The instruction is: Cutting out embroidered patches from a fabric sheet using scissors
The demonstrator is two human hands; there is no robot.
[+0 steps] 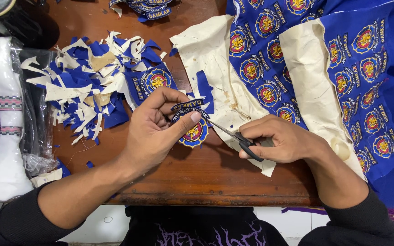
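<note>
At the far left edge of the wooden table lies a white folded cloth in clear plastic. To its right, on the table's upper left part, sits a heap of blue and cream fabric scraps, with one finished round emblem patch resting at the heap's right edge.

Just below that heap, over the middle of the table, the left hand is pinched shut on a small embroidered patch — thumb across its front, fingers curled behind — holding it slightly above the wood. The blades of the scissors meet the patch's right edge; whether they touch the cloth or just graze it is hard to tell. The right hand is clamped around the black scissor handles, close beside the left hand but not touching it.

Across the table's right half spreads a blue fabric sheet of uncut emblems, its cream backing folded up in places.
</note>
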